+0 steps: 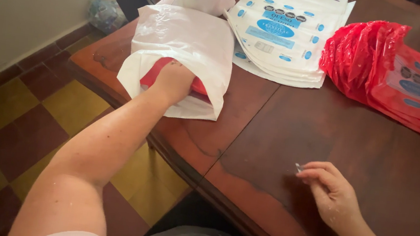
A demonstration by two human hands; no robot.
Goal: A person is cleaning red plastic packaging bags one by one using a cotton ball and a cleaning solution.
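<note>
- My right hand (332,191) rests nearest me on the dark wooden table (377,174), thumb and forefinger pinched on one tiny pale scrap (298,167); the other fingers curl loosely.
- My left hand (172,81) reaches into the open mouth of one white plastic bag (187,43) at the table's left edge; the fingers are hidden inside, so I cannot tell how they grip.
- One red packet (199,88) shows inside that mouth, just beside my hand.
- The bag's long axis runs away from me, mouth pointing toward me.
- Farther off lie two stacks: white printed pouches (282,29), and red printed pouches (407,80) to their right.
</note>
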